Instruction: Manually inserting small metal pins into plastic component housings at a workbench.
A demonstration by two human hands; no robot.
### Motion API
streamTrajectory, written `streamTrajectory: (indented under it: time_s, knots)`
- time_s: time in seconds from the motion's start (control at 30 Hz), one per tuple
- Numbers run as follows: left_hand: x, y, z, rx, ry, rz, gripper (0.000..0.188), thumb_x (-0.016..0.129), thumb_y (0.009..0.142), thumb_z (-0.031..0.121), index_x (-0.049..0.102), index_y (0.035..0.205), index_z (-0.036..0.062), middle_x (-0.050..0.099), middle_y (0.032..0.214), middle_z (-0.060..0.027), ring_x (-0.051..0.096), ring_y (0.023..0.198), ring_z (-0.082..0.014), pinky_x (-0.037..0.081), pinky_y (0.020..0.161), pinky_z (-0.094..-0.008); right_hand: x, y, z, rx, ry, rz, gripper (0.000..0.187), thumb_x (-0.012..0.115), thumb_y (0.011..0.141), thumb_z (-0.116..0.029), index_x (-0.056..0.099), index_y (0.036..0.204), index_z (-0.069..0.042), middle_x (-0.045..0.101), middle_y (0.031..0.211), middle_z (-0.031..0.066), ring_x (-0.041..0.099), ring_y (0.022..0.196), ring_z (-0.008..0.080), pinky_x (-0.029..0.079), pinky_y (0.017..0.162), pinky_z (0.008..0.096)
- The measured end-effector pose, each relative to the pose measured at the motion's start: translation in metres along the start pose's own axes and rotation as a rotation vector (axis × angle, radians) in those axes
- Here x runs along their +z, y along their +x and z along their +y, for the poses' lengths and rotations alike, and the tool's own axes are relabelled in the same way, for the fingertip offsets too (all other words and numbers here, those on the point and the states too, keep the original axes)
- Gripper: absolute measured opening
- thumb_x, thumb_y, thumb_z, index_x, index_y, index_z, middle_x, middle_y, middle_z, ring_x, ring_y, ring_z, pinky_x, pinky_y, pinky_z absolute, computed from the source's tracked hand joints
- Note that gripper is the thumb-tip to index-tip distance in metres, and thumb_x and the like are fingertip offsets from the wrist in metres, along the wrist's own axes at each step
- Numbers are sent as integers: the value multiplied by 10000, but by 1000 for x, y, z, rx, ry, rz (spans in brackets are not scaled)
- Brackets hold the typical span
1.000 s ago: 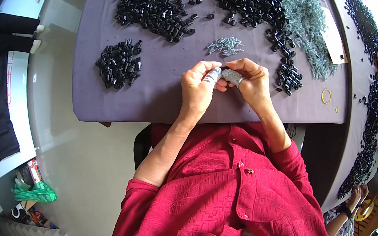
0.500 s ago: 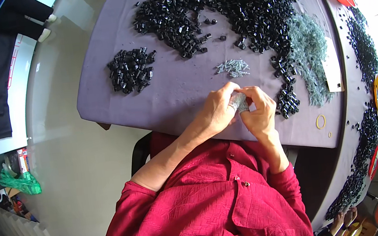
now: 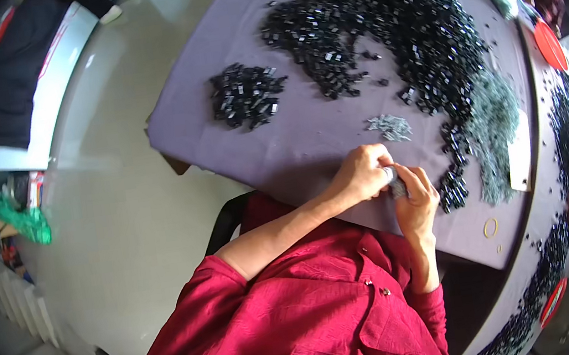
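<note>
My left hand point(image 3: 365, 175) and my right hand point(image 3: 416, 194) meet just above the near edge of the table, fingertips pinched close together. Pale grey wrapping point(image 3: 398, 188) shows at the thumbs. Whatever sits between the fingers is hidden or too small to make out. Just beyond the hands lies a small heap of thin silvery metal pins point(image 3: 389, 126), perhaps screws. To the right of my right hand runs a trail of small black cylindrical pieces point(image 3: 453, 190), leading up to a large black heap point(image 3: 392, 12).
A separate pile of black pieces point(image 3: 245, 96) lies left on the purple-grey tablecloth point(image 3: 183, 119). On the right are a long heap of silvery pins point(image 3: 496, 128), a white card point(image 3: 519, 154) and a yellow rubber band point(image 3: 490, 228). Another table bears black pieces point(image 3: 568, 133) and a red plate point(image 3: 550, 45).
The whole view has turned and shifted, so the table sits further right and lower. My hands stay together; the left fingers are now more curled in.
</note>
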State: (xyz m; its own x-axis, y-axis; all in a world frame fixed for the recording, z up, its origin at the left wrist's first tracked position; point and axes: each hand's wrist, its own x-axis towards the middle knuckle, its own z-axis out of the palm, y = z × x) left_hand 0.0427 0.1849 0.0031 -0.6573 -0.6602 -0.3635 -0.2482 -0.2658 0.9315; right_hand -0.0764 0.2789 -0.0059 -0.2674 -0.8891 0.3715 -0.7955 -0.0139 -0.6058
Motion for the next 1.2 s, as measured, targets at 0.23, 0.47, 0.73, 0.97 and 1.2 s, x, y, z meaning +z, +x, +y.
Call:
streamTrajectory:
  time_s: [0.23,0.47,0.73,0.97,1.2]
  knots:
    - [0,2,-9,44,41,53,60,540,838,34,580,839,-10,590,613,-62,515,448,-102,414,382,-266,7,1,1,-30,-41,-46,365,547,613,125,610,937,-31,617,825,129,618,731,298,499,659,365]
    - [1,5,-11,62,-70,-56,36,549,846,6,577,835,-14,606,627,-69,551,447,-108,440,392,-254,2,3,6,-5,-27,-23,324,555,615,106,601,905,-32,609,790,131,612,723,307,494,654,366]
    - [1,2,-6,23,-22,20,60,542,838,20,555,788,-10,596,621,-64,555,452,-107,454,396,-258,6,3,1,-1,3,7,270,586,678,86,631,916,-32,620,808,109,610,692,250,481,641,315]
    - [-1,-2,-4,41,-53,18,81,538,830,48,562,767,4,562,605,-33,524,449,-89,429,395,-239,8,0,8,-26,45,4,340,545,568,101,624,876,-19,585,823,124,591,742,318,487,656,376]
    - [1,1,-6,18,-76,23,102,541,834,49,573,744,14,563,600,-26,519,448,-74,423,378,-226,18,-3,15,-76,72,61,267,569,579,86,580,827,-11,549,747,123,554,674,319,462,604,386]
